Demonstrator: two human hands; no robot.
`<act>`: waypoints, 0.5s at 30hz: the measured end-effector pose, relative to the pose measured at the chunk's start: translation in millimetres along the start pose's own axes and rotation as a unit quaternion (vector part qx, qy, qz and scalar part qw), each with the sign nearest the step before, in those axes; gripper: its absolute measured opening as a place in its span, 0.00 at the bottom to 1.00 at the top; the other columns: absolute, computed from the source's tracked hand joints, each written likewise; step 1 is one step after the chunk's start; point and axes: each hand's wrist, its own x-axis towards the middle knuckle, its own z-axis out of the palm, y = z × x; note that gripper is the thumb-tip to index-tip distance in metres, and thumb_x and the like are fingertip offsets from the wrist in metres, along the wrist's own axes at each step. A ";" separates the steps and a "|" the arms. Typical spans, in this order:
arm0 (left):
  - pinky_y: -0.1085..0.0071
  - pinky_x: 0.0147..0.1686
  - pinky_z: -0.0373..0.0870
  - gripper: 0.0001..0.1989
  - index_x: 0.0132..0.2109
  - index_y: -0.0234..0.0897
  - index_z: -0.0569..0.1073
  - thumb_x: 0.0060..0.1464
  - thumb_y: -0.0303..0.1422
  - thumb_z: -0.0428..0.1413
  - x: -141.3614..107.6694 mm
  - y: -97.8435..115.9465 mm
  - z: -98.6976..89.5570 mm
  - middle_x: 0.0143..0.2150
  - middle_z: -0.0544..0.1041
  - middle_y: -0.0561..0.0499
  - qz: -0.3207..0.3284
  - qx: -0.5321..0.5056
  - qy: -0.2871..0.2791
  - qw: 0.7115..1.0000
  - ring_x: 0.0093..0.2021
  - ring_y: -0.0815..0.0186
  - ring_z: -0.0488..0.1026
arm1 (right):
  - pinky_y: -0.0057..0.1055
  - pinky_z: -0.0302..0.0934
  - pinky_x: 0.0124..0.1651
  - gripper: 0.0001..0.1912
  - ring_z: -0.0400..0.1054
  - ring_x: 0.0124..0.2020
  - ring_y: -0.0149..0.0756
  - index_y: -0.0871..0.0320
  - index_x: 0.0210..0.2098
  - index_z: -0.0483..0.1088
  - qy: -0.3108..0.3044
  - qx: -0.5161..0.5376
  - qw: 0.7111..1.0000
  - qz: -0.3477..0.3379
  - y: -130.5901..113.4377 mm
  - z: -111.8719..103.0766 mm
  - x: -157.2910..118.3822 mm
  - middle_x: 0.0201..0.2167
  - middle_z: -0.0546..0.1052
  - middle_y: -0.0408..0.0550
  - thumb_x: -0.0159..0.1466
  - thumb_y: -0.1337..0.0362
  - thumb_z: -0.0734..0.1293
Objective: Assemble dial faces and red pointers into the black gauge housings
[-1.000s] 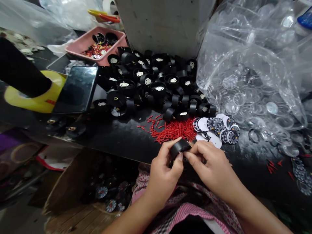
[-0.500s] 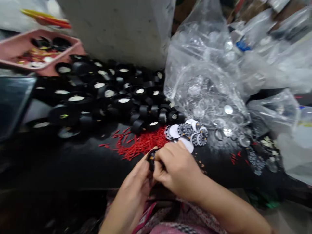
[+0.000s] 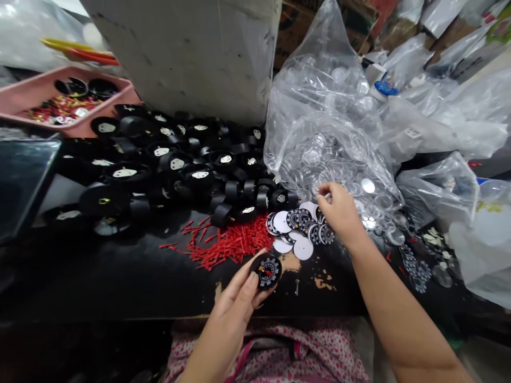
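The left hand (image 3: 239, 294) hides part of the black gauge (image 3: 267, 271) it holds, whose dial figures are too small to read. The right hand (image 3: 338, 211) covers some printed discs (image 3: 306, 225) beneath it; whether it pinches anything cannot be told. Well left of both hands, the view's edge cuts off a dark-screened slab (image 3: 24, 183) and a pink tray (image 3: 120, 98)

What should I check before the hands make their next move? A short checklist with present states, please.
1. Left hand gripping the black gauge: ok, fingers wrapped around its side.
2. Red needle on the gauge's face: ok, it shows against the dial.
3. Right hand near the clear discs: ok, beside them.
4. Right hand holding a disc: cannot tell, its fingertips are too small to judge.
5. Bench free of crumbs: not ok, tan bits lie right of the gauge.
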 end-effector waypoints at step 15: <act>0.60 0.58 0.69 0.18 0.56 0.45 0.75 0.60 0.39 0.59 0.4 11.8 8.6 0.60 0.75 0.48 0.064 0.075 -0.067 0.993 0.59 0.56 0.72 | 0.36 0.63 0.49 0.13 0.68 0.48 0.37 0.51 0.50 0.75 -0.197 0.156 0.956 -0.149 -79.0 8.4 -109.9 0.48 0.70 0.50 0.69 0.63 0.63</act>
